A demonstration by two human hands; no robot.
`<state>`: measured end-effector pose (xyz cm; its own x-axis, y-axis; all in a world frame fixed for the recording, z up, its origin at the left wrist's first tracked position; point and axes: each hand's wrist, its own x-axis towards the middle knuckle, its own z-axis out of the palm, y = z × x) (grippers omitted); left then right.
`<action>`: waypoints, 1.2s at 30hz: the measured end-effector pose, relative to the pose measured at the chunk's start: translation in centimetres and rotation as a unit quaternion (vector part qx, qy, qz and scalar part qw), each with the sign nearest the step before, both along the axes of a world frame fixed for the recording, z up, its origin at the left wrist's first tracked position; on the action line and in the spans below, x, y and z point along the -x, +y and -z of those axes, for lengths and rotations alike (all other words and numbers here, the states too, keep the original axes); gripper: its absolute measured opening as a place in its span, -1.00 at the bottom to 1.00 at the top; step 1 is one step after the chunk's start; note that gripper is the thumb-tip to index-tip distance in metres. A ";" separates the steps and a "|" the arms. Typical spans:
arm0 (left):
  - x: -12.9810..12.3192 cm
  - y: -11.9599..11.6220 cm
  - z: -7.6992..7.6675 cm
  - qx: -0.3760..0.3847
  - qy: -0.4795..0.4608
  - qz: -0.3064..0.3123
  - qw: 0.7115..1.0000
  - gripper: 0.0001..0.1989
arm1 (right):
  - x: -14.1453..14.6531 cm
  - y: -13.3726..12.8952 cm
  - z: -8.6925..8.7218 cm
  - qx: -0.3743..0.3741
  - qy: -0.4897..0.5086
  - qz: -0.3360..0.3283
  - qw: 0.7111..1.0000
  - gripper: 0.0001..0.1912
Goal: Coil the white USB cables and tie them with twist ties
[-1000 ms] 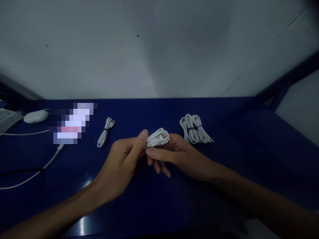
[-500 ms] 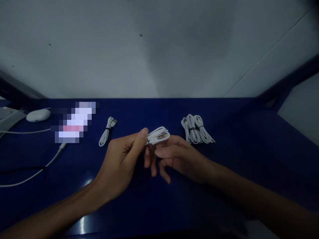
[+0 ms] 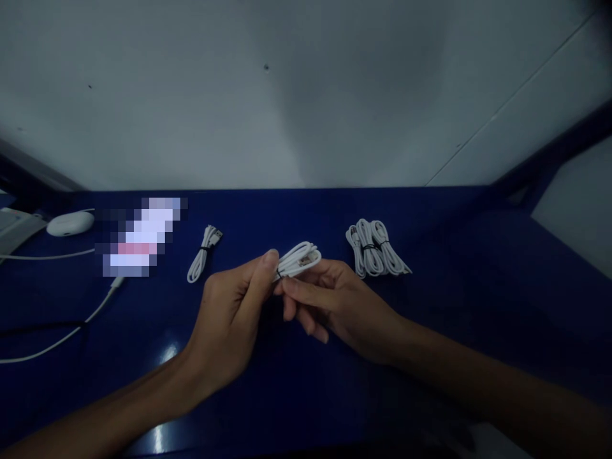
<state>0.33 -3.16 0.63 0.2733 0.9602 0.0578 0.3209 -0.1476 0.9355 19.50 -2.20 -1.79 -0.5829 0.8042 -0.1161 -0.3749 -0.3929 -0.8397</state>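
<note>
A coiled white USB cable is up in front of me, its metal plug showing inside the loops. My left hand is closed on its left end, the thumb lying on top. A thin black tie circles the coil just by that thumb. Coming from the right, my right hand pinches at the tie with thumb and fingers; the tie's loose ends are hidden there. Some of its fingers curl below the coil.
On the blue table lies one tied white cable at left, and three tied cable bundles side by side at right. Farther left are a blurred-out lit screen, a white rounded case and a white cord. A grey wall rises behind.
My right thumb has moved left and in, onto the black tie, whose dangling ends showed before. The coil stays in my left hand, shifted slightly left in view.
</note>
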 end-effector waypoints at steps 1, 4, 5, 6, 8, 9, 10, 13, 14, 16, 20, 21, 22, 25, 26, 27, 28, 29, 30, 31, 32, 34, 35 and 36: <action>0.0 0.0 0.1 -0.010 0.008 -0.008 1.000 -0.40 | 0.0 0.0 -0.1 -0.002 -0.008 0.012 1.000 -0.84; 0.0 -0.1 0.2 -0.036 0.038 -0.034 0.998 -0.40 | 0.2 -0.3 -0.4 -0.030 -0.048 0.057 0.997 -0.83; 0.0 -0.1 0.3 -0.039 0.047 -0.046 0.997 -0.40 | 0.3 -0.4 -0.5 -0.045 -0.069 0.076 0.994 -0.82; 0.0 -0.1 0.3 -0.037 0.054 -0.056 0.996 -0.40 | 0.4 -0.5 -0.7 -0.060 -0.092 0.095 0.989 -0.81; -0.1 0.0 0.4 -0.015 0.062 -0.065 0.996 -0.39 | 0.4 -0.8 -0.9 -0.093 -0.140 0.127 0.978 -0.80; -0.1 0.0 0.4 0.007 0.063 -0.055 0.996 -0.39 | 0.4 -1.0 -1.0 -0.113 -0.164 0.140 0.970 -0.78; -0.2 0.0 0.3 0.028 0.061 -0.046 0.997 -0.37 | 0.4 -1.1 -1.0 -0.136 -0.188 0.155 0.960 -0.77; -0.3 0.1 0.0 0.068 0.040 -0.021 0.997 -0.38 | 0.3 -1.5 -1.1 -0.220 -0.255 0.197 0.921 -0.77; -0.3 0.1 -0.1 0.080 0.028 -0.015 0.996 -0.39 | 0.2 -1.5 -1.1 -0.249 -0.274 0.208 0.906 -0.77; -0.2 0.1 -0.2 0.100 -0.003 -0.004 0.995 -0.45 | 0.1 -1.5 -1.2 -0.300 -0.301 0.220 0.878 -0.78; 0.0 0.4 -0.1 0.125 -0.098 0.014 0.987 -0.71 | -0.3 -1.0 -1.4 -0.337 -0.323 0.208 0.860 -0.74; 0.0 0.6 -0.1 0.128 -0.124 0.022 0.984 -0.73 | -0.4 -0.9 -1.5 -0.332 -0.321 0.201 0.864 -0.75; 0.0 0.7 -0.1 0.127 -0.148 0.032 0.980 -0.73 | -0.5 -0.8 -1.5 -0.323 -0.316 0.196 0.870 -0.75; -0.1 1.1 -0.2 0.103 -0.191 0.053 0.975 -0.71 | -1.0 -0.5 -1.9 -0.289 -0.281 0.190 0.895 -0.77; -0.2 1.2 -0.3 0.088 -0.194 0.052 0.976 -0.70 | -1.1 -0.4 -2.0 -0.276 -0.261 0.185 0.907 -0.77; -0.1 1.2 -0.4 0.070 -0.190 0.047 0.978 -0.70 | -1.2 -0.3 -2.1 -0.261 -0.237 0.175 0.919 -0.78; -0.1 1.2 -0.4 0.049 -0.178 0.040 0.982 -0.70 | -1.3 -0.2 -2.2 -0.247 -0.212 0.161 0.932 -0.78; 0.1 1.2 -0.5 0.026 -0.157 0.034 0.987 -0.72 | -1.4 -0.1 -2.2 -0.232 -0.188 0.145 0.943 -0.78; 0.2 1.2 -0.6 -0.003 -0.131 0.029 0.991 -0.75 | -1.4 0.0 -2.2 -0.218 -0.167 0.131 0.953 -0.78; 0.4 1.2 -0.6 -0.034 -0.101 0.029 0.994 -0.80 | -1.5 0.0 -2.1 -0.205 -0.150 0.119 0.960 -0.78; 0.5 1.2 -0.6 -0.074 -0.074 0.035 0.994 -0.82 | -1.5 0.1 -2.0 -0.192 -0.138 0.111 0.965 -0.78; 0.7 1.3 -0.6 -0.141 -0.032 0.049 0.988 -0.79 | -1.6 0.3 -1.7 -0.170 -0.112 0.099 0.974 -0.77; 0.7 1.4 -0.6 -0.171 -0.014 0.056 0.984 -0.77 | -1.6 0.4 -1.5 -0.161 -0.096 0.094 0.978 -0.77; 0.8 1.5 -0.6 -0.200 0.006 0.058 0.978 -0.76 | -1.7 0.5 -1.3 -0.154 -0.079 0.088 0.981 -0.78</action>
<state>-0.44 -1.68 1.24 0.3820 0.8241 0.4183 0.2909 -0.5368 0.7919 21.18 -1.68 -0.49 -0.4253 0.9023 0.0703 -0.2705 -0.0526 -0.9613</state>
